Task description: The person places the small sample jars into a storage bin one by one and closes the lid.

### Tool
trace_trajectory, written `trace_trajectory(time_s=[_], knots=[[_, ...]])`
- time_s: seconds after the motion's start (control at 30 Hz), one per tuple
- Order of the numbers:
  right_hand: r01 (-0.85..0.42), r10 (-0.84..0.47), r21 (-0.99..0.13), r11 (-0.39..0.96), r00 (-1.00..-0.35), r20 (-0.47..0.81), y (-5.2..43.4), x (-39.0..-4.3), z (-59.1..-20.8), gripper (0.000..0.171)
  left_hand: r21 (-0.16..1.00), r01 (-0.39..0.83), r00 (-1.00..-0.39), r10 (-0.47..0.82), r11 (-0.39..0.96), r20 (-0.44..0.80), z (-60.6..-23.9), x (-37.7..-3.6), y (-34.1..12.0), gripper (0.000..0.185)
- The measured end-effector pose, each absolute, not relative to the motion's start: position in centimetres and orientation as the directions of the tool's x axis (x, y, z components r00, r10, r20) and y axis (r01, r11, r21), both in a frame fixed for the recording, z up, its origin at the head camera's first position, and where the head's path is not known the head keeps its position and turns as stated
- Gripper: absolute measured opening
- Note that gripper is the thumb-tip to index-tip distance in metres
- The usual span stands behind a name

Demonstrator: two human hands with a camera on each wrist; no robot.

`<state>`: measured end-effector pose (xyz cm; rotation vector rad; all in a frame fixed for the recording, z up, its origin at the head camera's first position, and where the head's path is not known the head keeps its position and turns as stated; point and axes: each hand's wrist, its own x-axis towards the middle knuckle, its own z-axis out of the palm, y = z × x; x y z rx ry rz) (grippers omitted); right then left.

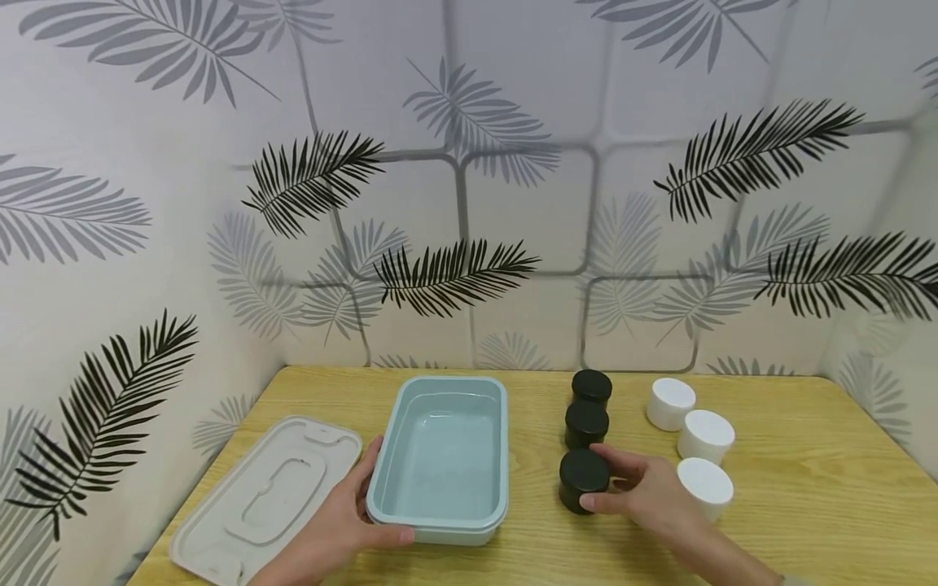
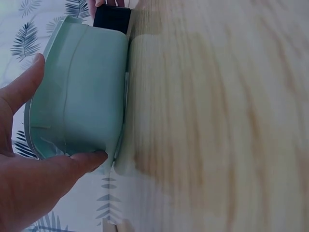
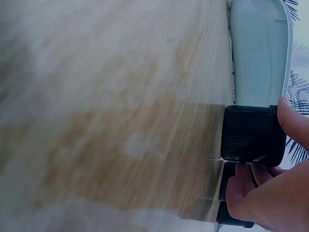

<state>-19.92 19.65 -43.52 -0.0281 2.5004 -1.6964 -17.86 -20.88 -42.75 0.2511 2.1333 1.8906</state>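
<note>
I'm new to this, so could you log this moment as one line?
left hand: holds blue box corner | right hand: grips nearest black jar | lid: beside box, off

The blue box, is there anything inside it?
Empty. The head view shows the bare bottom of the box; its lid lies beside it on the table.

A staged tabletop corner, more recording booth than lived-in room.

A light wooden worktop (image 1: 806, 488) sits boxed in on three sides by walls (image 1: 513, 122) papered with grey and black palm fronds over a faint tile grid. On it lie only a few plain props: a pale blue tub (image 1: 447, 456), its lid (image 1: 264, 496), three black jars (image 1: 586, 423) and three white jars (image 1: 703, 439) in neat rows.
</note>
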Motion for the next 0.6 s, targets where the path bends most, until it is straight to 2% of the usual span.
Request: trace_trajectory(time_s=[0.37,0.6], knots=[[0.066,-0.058,-0.915,0.398,-0.994,-0.097,19.6,-20.1,-43.6,0.077,0.991,-0.041,-0.941,0.33,0.128,-0.081,-42.7,-18.1,-21.1,0.126],[0.037,-0.053,-0.914,0.403,-0.997,-0.064,19.0,-19.9,-41.7,0.074,0.992,-0.038,-0.942,0.327,0.121,-0.076,-42.9,-17.9,-21.0,0.125]])
